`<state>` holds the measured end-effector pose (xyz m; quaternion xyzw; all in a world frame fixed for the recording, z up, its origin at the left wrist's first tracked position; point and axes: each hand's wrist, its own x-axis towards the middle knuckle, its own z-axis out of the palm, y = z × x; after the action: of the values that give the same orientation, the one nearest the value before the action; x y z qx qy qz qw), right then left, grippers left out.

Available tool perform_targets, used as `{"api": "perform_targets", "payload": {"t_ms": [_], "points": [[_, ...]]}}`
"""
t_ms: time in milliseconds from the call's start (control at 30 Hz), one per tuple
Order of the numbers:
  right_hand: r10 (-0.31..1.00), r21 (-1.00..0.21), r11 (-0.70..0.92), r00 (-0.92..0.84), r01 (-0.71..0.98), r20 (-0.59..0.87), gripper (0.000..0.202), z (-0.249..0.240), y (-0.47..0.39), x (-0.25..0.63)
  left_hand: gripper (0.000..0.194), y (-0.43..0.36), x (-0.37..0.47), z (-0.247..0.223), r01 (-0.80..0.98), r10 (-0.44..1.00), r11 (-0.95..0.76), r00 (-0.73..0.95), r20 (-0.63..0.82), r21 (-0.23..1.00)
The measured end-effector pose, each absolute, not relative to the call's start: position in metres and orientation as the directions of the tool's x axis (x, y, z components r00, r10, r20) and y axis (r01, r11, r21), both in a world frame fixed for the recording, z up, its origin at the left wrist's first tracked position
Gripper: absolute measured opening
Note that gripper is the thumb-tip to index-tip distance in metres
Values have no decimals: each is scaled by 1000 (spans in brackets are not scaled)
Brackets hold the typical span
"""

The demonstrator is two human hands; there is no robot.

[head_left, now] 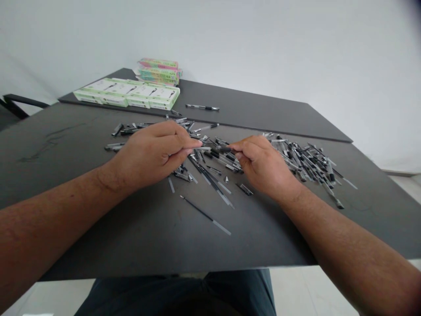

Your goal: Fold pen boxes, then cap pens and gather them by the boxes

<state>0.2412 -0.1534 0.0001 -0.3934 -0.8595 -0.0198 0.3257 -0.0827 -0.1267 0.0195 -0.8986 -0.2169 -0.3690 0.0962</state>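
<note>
– Grip first: what are the fingers doing?

– Pinching, on both sides. The left hand point(158, 149) has a clear tube point(201, 148) between thumb and fingers; the right hand point(265, 164) grasps a dark piece point(225, 149) facing it, both just above the littered middle of the counter point(131, 245).

– Any containers?

– Flat white-and-green boxes point(126, 90) lie in a row on the left of a raised board point(253, 109), pens printed on their tops. Behind them sits a stack of colourful cartons point(159, 72). What they contain is hidden.

– And the loose parts?

– Slim, round, clear and black, plastic by the look. The middle heap point(226, 160) spreads between and beneath the hands; the right heap point(311, 162) fans out beyond the right hand. Nearest the front edge lies a thin refill point(205, 215), mostly dark, see-through at one end. One pen point(202, 107) rests alone on the smooth grey board.

– What's hard to make out?

– Whether tube and dark piece touch. The right fingertips cover the dark piece's far end, the left hand blocks some parts, and both forearms are cut off by the frame.
</note>
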Motion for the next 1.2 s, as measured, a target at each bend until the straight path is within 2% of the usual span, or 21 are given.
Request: {"api": "perform_targets", "payload": {"t_ms": [100, 267, 467, 600, 800, 1067, 1200], "points": [[650, -192, 689, -479, 699, 590, 35, 0, -153, 241, 24, -127, -83, 20, 459, 307, -888, 639, 705, -29], [653, -175, 682, -484, 710, 583, 34, 1, -155, 242, 24, -130, -83, 21, 498, 392, -866, 614, 685, 48], [667, -164, 665, -482, 728, 568, 35, 1, -155, 242, 21, -130, -82, 23, 485, 357, -875, 632, 688, 9], [660, -154, 668, -485, 728, 574, 35, 0, -155, 242, 23, -129, -82, 23, 492, 401, -868, 622, 672, 63], [687, -174, 647, -469, 742, 554, 36, 1, -155, 241, 21, -128, -84, 21, 483, 337, -875, 645, 686, -24], [684, -162, 657, -492, 736, 538, 36, 3, -156, 241, 23, -129, -82, 22, 490, 417, -868, 630, 655, 81], [680, -157, 659, -493, 736, 544, 37, 3, -157, 240, 21, -126, -83, 19, 490, 348, -871, 660, 666, -30]]}}
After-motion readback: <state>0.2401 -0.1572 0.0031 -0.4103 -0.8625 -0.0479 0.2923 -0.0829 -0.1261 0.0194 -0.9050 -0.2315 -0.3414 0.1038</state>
